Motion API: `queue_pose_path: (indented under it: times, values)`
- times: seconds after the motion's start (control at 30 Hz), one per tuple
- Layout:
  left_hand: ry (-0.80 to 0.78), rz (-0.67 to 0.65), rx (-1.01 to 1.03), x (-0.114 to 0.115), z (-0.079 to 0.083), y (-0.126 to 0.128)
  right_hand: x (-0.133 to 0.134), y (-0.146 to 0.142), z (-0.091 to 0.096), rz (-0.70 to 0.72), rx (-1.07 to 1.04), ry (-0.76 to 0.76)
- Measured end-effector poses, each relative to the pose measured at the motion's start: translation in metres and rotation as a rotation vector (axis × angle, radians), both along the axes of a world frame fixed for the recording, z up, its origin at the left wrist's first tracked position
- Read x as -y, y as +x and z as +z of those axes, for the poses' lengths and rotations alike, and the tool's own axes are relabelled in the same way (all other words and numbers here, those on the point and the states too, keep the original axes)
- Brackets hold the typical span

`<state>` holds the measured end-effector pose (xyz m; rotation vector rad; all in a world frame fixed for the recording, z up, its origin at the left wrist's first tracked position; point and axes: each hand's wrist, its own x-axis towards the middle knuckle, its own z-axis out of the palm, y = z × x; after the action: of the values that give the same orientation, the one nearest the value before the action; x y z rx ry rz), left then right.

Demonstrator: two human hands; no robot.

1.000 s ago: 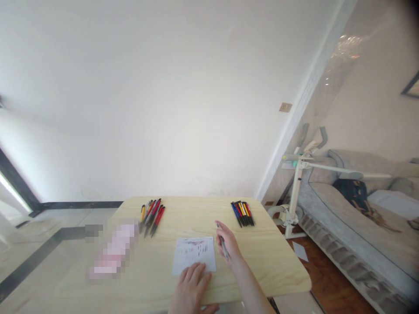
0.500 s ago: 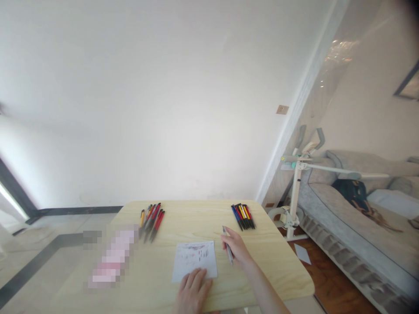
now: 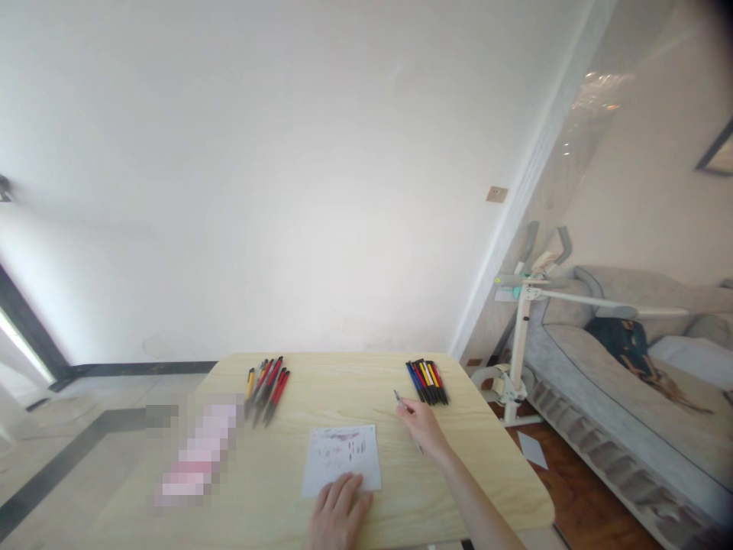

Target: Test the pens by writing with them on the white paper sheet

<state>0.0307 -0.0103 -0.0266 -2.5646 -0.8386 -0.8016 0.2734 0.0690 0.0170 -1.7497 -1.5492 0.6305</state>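
My left hand [image 3: 339,510] lies flat with its fingers over the lower edge of a white sheet of paper [image 3: 343,458]. Dark and reddish marks cover the upper half of the sheet. To the right of the paper, my right hand [image 3: 421,428] is closed around a slim grey pen [image 3: 399,396], one end of which sticks out past the fingers. Close beyond that hand, a row of pens [image 3: 427,382] with blue, red, yellow and white barrels lies side by side. A looser group of red, grey and yellow pens [image 3: 268,389] rests at the far left.
The pale wooden table [image 3: 469,489] has rounded corners. A blurred-out pink patch [image 3: 200,451] covers its left side. Behind it stands a white wall [image 3: 321,191]. At right are a white exercise machine [image 3: 522,336] and a grey sofa [image 3: 578,359].
My right hand has moved slightly right and away from the paper, and the pen in it has turned to a steeper slant. My left hand stays on the paper.
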Motion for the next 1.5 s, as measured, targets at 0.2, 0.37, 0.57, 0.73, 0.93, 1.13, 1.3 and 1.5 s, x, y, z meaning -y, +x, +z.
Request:
queue_pose_path:
  times: [0.2,0.37,0.57,0.73,0.93,1.13,1.3,1.5]
  values:
    - [0.06,0.027,0.088,-0.007,-0.031,0.005,0.001,-0.003,0.002,-0.006,0.245,-0.014]
    - [0.097,0.027,0.104,-0.011,-0.042,0.005,0.002,-0.004,0.004,-0.006,0.402,-0.06]
    - [0.087,0.012,0.105,-0.009,-0.033,0.004,-0.001,-0.006,0.004,-0.015,0.536,-0.122]
    - [0.114,-0.004,0.144,-0.011,-0.035,0.004,-0.007,-0.007,0.005,-0.018,0.611,-0.153]
    - [0.125,0.006,0.132,-0.013,-0.042,0.004,-0.016,-0.007,0.006,-0.016,0.667,-0.174]
    - [0.087,0.008,0.13,-0.01,-0.036,0.005,-0.02,-0.006,0.008,-0.036,0.696,-0.184]
    - [0.051,0.017,0.053,-0.002,-0.006,0.001,-0.016,-0.002,0.015,-0.039,0.709,-0.198]
    - [0.028,-0.015,0.079,0.001,0.01,-0.001,0.007,0.011,0.022,-0.08,0.694,-0.163]
